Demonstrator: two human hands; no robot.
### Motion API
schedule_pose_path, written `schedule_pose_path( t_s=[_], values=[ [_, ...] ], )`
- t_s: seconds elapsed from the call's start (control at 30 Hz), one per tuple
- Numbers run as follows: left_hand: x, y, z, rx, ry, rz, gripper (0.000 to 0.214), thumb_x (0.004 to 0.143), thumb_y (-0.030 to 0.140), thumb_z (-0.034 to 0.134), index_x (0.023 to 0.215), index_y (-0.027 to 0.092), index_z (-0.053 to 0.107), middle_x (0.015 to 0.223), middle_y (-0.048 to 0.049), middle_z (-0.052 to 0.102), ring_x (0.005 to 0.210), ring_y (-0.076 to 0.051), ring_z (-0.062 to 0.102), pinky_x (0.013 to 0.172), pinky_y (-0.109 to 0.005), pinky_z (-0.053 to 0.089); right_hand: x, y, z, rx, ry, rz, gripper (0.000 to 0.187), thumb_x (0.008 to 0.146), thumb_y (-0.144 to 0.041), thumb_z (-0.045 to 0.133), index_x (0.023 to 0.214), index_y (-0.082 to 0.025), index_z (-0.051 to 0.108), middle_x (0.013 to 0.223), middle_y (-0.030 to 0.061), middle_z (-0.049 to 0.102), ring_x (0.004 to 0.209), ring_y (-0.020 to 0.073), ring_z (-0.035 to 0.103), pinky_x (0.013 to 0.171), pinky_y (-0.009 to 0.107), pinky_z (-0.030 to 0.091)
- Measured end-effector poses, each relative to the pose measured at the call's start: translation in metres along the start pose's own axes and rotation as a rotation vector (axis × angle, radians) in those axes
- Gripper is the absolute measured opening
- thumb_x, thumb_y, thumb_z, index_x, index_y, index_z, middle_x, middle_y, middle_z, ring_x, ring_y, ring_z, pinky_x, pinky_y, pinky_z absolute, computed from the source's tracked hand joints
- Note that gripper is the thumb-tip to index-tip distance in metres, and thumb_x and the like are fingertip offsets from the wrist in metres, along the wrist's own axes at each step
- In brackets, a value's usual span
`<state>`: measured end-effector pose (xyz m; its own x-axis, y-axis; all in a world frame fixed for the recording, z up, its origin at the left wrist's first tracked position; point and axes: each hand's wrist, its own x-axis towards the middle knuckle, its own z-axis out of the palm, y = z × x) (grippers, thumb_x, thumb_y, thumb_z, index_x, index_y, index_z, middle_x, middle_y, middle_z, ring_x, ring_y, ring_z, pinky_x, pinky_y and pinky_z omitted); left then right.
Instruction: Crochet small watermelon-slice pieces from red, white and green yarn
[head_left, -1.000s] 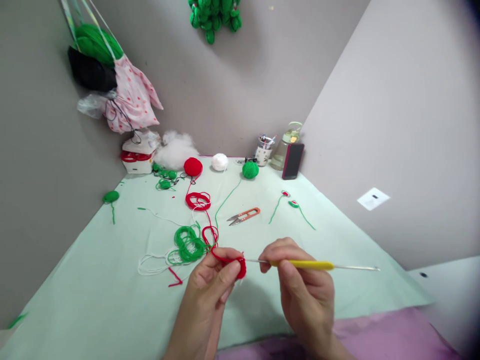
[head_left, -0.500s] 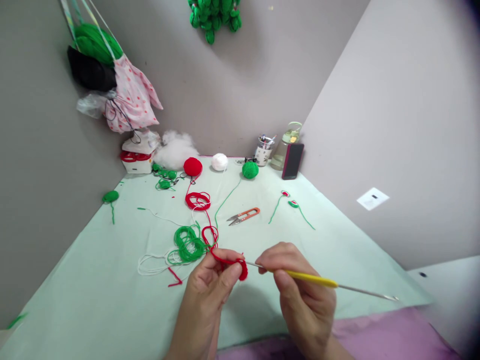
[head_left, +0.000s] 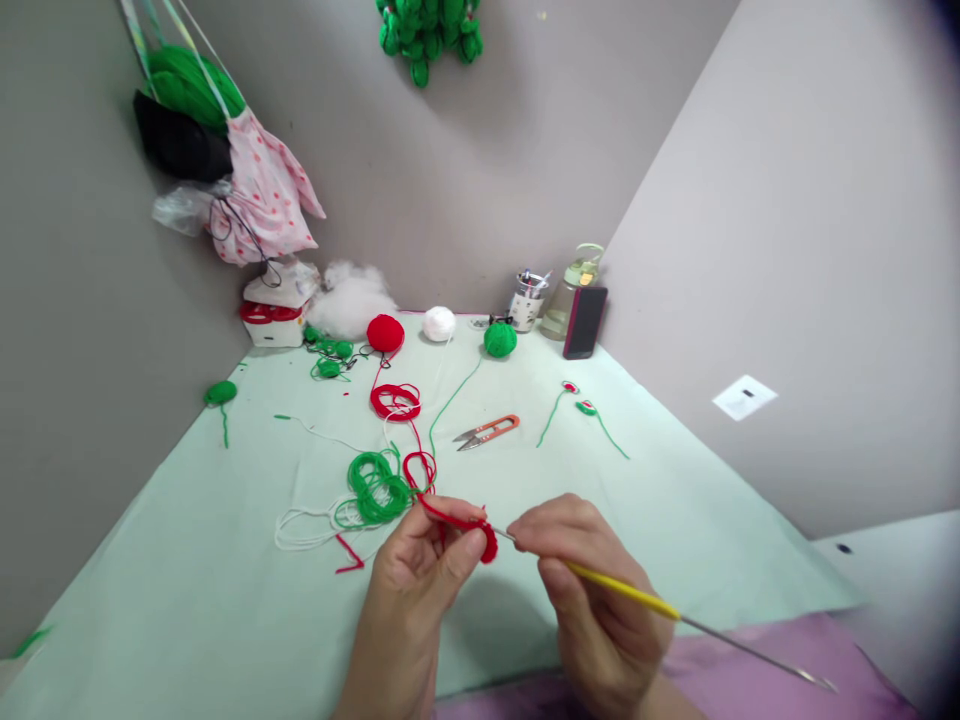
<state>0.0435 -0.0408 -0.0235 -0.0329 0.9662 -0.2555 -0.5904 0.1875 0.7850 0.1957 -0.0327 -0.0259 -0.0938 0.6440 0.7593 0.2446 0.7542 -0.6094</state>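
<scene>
Between thumb and fingers, my left hand (head_left: 420,580) pinches a small red crochet piece (head_left: 489,543). Red yarn (head_left: 442,514) runs over its index finger from the loose loops behind. My right hand (head_left: 600,600) grips a crochet hook (head_left: 622,585) with a yellow handle and metal ends. The near tip meets the top of the red piece; whether it sits inside a stitch I cannot tell. The hook's other end points down to the right. Just behind my left hand lie coils of green yarn (head_left: 375,488) and white yarn (head_left: 296,530).
Orange-handled thread snips (head_left: 487,433) lie ahead of my hands. Further back are a red yarn ball (head_left: 385,334), a white ball (head_left: 439,324), a green ball (head_left: 500,340), fluffy stuffing (head_left: 352,300), a phone (head_left: 586,323) and a bottle (head_left: 559,305). Two small crocheted pieces (head_left: 586,408) lie at right.
The hook has tilted, its far end swinging down and to the right. My right hand has shifted slightly left and closer to the red piece. My left hand has barely moved.
</scene>
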Motion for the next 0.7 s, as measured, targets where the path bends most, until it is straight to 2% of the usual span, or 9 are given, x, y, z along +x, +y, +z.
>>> schedule_pose_path(
  t_s=[0.1,0.2,0.3,0.37,0.43,0.5,0.6,0.7],
  values=[
    [-0.002,0.001,0.003,-0.038,0.014,0.001,0.021,0.074,0.033,0.096,0.087,0.023,0.083,0.087,-0.0010,0.072,0.081,-0.017,0.062,0.078,-0.026,0.052,0.000,0.001,0.002,0.016,0.017,0.015,0.027,0.106,-0.012,0.056,0.118,-0.022,0.078,0.094,0.0086,0.078,0.086,0.0217,0.072,0.072,0.034,0.061],
    [-0.003,0.002,0.004,-0.073,-0.022,-0.052,0.029,0.076,0.030,0.095,0.101,0.025,0.083,0.088,-0.0004,0.073,0.080,-0.015,0.061,0.079,-0.025,0.051,0.003,0.001,0.004,0.104,0.044,0.095,0.023,0.108,-0.018,0.058,0.112,-0.023,0.079,0.089,0.0064,0.077,0.082,0.0196,0.070,0.070,0.032,0.061],
    [-0.002,0.001,0.003,-0.067,-0.050,-0.081,0.034,0.078,0.030,0.095,0.109,0.025,0.082,0.085,-0.0005,0.074,0.080,-0.015,0.062,0.081,-0.026,0.051,0.001,0.004,0.003,0.153,0.002,0.154,0.023,0.107,-0.019,0.058,0.111,-0.025,0.080,0.088,0.0056,0.075,0.080,0.0195,0.070,0.068,0.031,0.061],
    [-0.002,0.000,0.001,-0.071,-0.038,-0.061,0.038,0.077,0.032,0.096,0.112,0.026,0.082,0.085,-0.0004,0.073,0.082,-0.015,0.064,0.082,-0.026,0.052,-0.007,0.007,0.003,0.009,-0.056,0.094,0.030,0.104,-0.012,0.061,0.121,-0.028,0.080,0.096,0.0079,0.077,0.086,0.0214,0.073,0.070,0.033,0.063],
    [-0.003,-0.001,0.001,-0.094,-0.032,-0.067,0.046,0.077,0.033,0.097,0.120,0.027,0.082,0.085,0.0001,0.071,0.085,-0.016,0.064,0.083,-0.026,0.052,-0.016,0.011,0.003,-0.221,-0.095,-0.035,0.048,0.098,-0.005,0.066,0.137,-0.031,0.076,0.111,0.0110,0.077,0.096,0.0243,0.075,0.076,0.035,0.065],
    [-0.003,0.000,0.000,-0.124,-0.049,-0.125,0.053,0.077,0.034,0.097,0.127,0.027,0.081,0.085,0.0005,0.069,0.085,-0.015,0.063,0.079,-0.024,0.051,-0.021,0.013,0.004,-0.280,-0.084,-0.134,0.055,0.095,-0.005,0.072,0.142,-0.034,0.072,0.115,0.0104,0.077,0.101,0.0259,0.075,0.082,0.038,0.066],
    [-0.001,0.004,0.000,-0.177,-0.099,-0.234,0.054,0.077,0.034,0.097,0.128,0.028,0.082,0.077,0.0041,0.064,0.069,-0.009,0.054,0.072,-0.021,0.047,-0.018,0.012,0.006,-0.058,-0.045,0.025,0.048,0.102,-0.005,0.063,0.138,-0.034,0.074,0.111,0.0081,0.074,0.092,0.0192,0.074,0.074,0.030,0.065],
    [0.000,0.008,-0.001,-0.216,-0.134,-0.282,0.054,0.075,0.035,0.099,0.126,0.025,0.083,0.064,0.0085,0.053,0.057,-0.005,0.043,0.073,-0.021,0.047,-0.007,0.010,0.005,0.125,-0.009,0.133,0.030,0.106,-0.014,0.060,0.124,-0.028,0.080,0.101,0.0070,0.074,0.088,0.0183,0.071,0.075,0.030,0.062]
  ],
)
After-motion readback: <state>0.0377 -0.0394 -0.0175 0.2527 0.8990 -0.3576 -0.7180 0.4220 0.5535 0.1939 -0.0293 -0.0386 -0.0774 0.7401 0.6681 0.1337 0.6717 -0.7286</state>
